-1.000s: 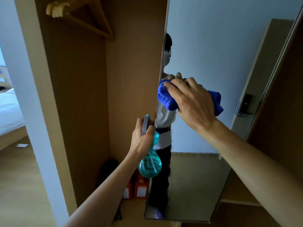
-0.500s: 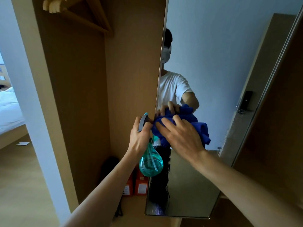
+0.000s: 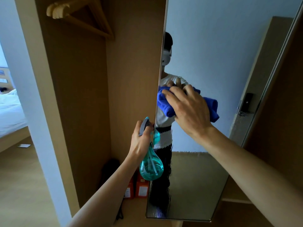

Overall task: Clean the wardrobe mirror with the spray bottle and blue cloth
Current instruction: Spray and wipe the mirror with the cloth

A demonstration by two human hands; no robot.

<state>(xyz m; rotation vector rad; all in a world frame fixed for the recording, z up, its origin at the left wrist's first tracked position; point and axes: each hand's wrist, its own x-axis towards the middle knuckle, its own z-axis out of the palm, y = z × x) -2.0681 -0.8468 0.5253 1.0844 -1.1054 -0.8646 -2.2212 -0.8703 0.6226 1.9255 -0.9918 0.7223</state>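
— What do we have closest?
— Two bare forearms reaching up from the bottom edge. The left hand (image 3: 141,141) curls round the top of the bottle (image 3: 151,167), and the grey trigger shows above its fingers. The teal bottle hangs below the hand, with some liquid in its round belly.
— Where is it against the mirror?
— Right at the mirror's (image 3: 196,185) left edge, about halfway up. Whether the fingers touch that edge we cannot tell.
— And the other hand?
— The right hand (image 3: 188,110) is higher and further right. Its fingers are spread and laid flat over the cloth (image 3: 165,104), pressing it on the glass just beside the left edge. The blue cloth is bunched and sticks out on both sides of the hand.
— What do we read in the glass?
— The person's reflection (image 3: 164,117), with cloth and fingertips doubled, and a door (image 3: 265,63) with a dark lock (image 3: 246,102). The lower glass looks streaked.
— Farther in?
— Left of the mirror we see into the wardrobe (image 3: 134,63). Orange boxes (image 3: 141,187) sit on its bottom behind the bottle, with a dark thing beside them that we cannot make out. Wooden hangers (image 3: 78,15) are up top.
— And beyond?
— At far left there is a bed (image 3: 9,112) with white linen, and a slip of paper (image 3: 24,145) lies on the floor (image 3: 19,185) near it.
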